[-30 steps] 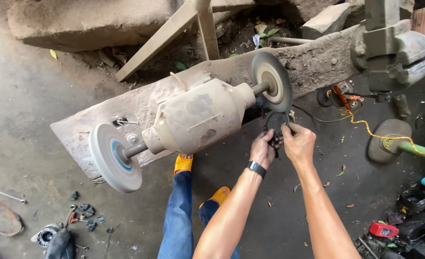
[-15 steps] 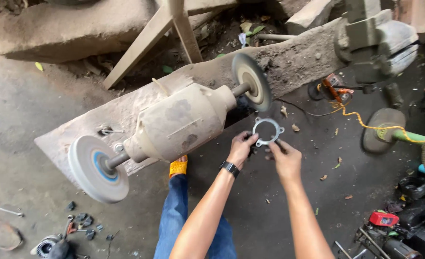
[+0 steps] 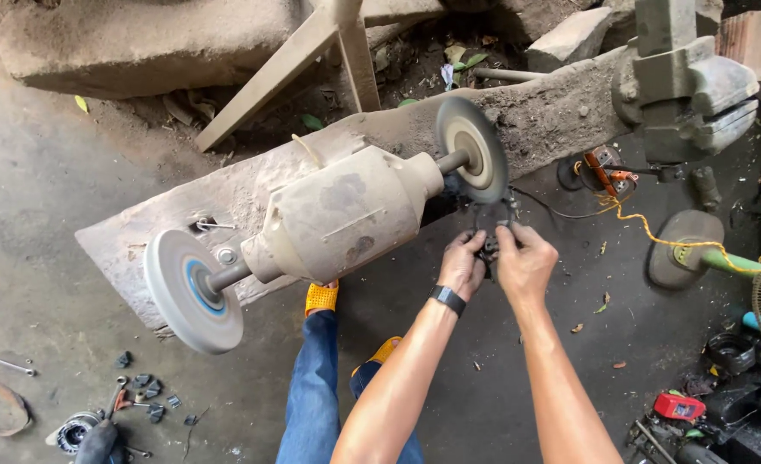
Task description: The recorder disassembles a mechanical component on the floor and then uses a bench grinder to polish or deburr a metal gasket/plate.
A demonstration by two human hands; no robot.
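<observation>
Raised since before | both hands | dark metal part against grinding wheel

A stained grey concrete floor lies in daylight, with a rough stone block behind.

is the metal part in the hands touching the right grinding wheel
Cannot tell. In the head view the dark metal part, held by left hand and right hand, overlaps the wheel's lower edge.

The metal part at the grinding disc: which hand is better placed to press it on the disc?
Probably the right hand: it sits nearer the disc than the left hand. Both hold the part.
</observation>
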